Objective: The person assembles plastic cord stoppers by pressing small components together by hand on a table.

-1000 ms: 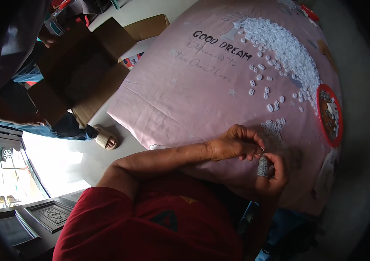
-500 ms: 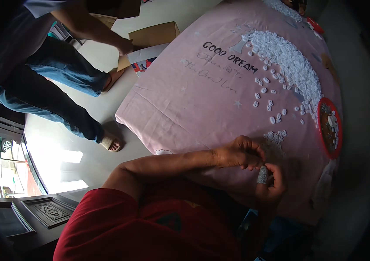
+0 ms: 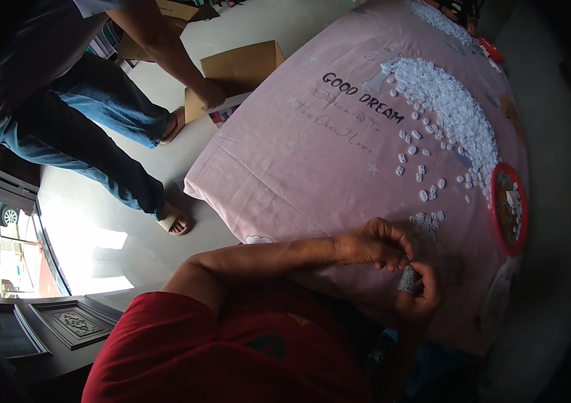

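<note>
Meeting fingertip to fingertip right of centre, low in the frame, the left hand and right hand form a narrow grip; whether something tiny is pinched there cannot be told. A speckled grey sleeve encircles one right digit, apparently the thumb, its long axis running up-frame toward the left fingertips. Small white pieces lie on the pink-clothed desk just above the grip, left hand nearer. A red tray sits at right; a white heap spreads upper right. Upper left, a co-worker's hand reaches a cardboard box. Against one second earlier, the co-worker's legs, then largely hidden, show; both hands remain together.
</note>
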Demonstrator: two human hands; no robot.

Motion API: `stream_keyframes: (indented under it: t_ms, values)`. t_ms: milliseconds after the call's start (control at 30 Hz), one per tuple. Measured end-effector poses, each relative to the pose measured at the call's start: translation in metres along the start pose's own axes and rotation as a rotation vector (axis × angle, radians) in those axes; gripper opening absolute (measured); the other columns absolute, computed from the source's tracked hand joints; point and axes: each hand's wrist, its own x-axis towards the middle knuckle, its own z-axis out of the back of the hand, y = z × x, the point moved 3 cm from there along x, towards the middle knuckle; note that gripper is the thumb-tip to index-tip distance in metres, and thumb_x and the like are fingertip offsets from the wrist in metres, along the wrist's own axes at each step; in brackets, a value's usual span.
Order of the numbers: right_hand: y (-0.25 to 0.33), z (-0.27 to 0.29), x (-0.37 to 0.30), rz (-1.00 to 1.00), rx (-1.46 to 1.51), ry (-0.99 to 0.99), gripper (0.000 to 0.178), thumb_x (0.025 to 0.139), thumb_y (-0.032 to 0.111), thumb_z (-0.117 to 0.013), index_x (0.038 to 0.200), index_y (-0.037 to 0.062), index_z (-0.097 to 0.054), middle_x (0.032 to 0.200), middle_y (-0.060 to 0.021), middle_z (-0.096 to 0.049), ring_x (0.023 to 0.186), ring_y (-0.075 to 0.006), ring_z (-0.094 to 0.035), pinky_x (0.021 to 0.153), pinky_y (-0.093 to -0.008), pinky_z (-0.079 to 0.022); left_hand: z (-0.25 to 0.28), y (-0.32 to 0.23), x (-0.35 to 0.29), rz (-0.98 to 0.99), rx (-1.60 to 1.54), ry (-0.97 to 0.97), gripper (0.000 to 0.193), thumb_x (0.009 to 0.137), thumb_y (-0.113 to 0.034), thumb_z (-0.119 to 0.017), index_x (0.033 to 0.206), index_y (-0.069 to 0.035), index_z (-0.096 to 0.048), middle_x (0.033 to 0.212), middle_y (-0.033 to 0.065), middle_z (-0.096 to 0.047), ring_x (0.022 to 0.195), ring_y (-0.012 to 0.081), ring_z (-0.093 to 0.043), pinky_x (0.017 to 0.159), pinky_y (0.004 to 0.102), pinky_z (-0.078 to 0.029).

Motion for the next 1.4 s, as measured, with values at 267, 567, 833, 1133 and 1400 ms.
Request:
stream_keyframes:
  t_ms: [267, 567, 833, 1133, 1400]
  values:
    - [0.003, -0.002, -0.003, -0.008, 0.014, -0.029, 0.012, 0.079, 0.002, -0.057, 0.09, 0.0013, -0.062, 0.078, -0.0109, -0.059, 0.071, -0.023, -0.06, 0.061, -0.0309, -0.047, -0.006, -0.003, -0.003, 0.064, -0.001, -0.051, 0.011, 0.084, -0.006, -0.062, 0.093, -0.004, -0.067, 0.075, 0.0015, -0.066, 0.064, 0.0052, -0.059, 0.051, 0.0186, -0.044]
    - [-0.001, -0.006, 0.008, 0.093, 0.014, -0.069, 0.012, 0.078, 0.001, -0.06, 0.09, 0.0015, -0.062, 0.08, -0.0102, -0.06, 0.071, -0.0211, -0.06, 0.062, -0.0299, -0.047, 0.0, -0.003, -0.005, 0.111, 0.026, -0.078, 0.017, 0.089, -0.009, -0.065, 0.105, -0.006, -0.069, 0.086, -0.0005, -0.069, 0.07, 0.0039, -0.061, 0.057, 0.0177, -0.045]
    - [-0.002, 0.002, 0.007, -0.018, 0.105, -0.084, 0.011, 0.08, -0.001, -0.058, 0.089, 0.0029, -0.063, 0.078, -0.0005, -0.06, 0.069, -0.0078, -0.053, 0.059, -0.0207, -0.039, -0.001, -0.009, -0.005, 0.147, 0.007, -0.077, 0.018, 0.089, -0.01, -0.065, 0.106, -0.006, -0.069, 0.09, 0.0003, -0.069, 0.074, 0.0046, -0.061, 0.058, 0.0174, -0.044]
    - [-0.003, -0.003, 0.001, -0.036, 0.068, -0.06, 0.008, 0.081, 0.001, -0.058, 0.089, 0.0018, -0.06, 0.074, -0.0023, -0.058, 0.063, -0.0078, -0.049, 0.056, -0.0227, -0.04, -0.006, -0.004, -0.006, 0.123, 0.037, -0.078, 0.018, 0.088, -0.006, -0.064, 0.106, -0.005, -0.068, 0.089, 0.0017, -0.069, 0.072, 0.0053, -0.062, 0.057, 0.0179, -0.045]
    - [-0.016, -0.01, 0.001, -0.191, 0.201, -0.002, 0.011, 0.082, -0.001, -0.055, 0.092, -0.001, -0.06, 0.078, -0.0043, -0.062, 0.072, -0.0079, -0.056, 0.064, -0.0237, -0.045, -0.005, -0.003, -0.006, 0.116, -0.033, -0.16, 0.016, 0.089, -0.005, -0.063, 0.104, -0.004, -0.068, 0.088, 0.003, -0.069, 0.07, 0.0058, -0.061, 0.057, 0.0178, -0.045]
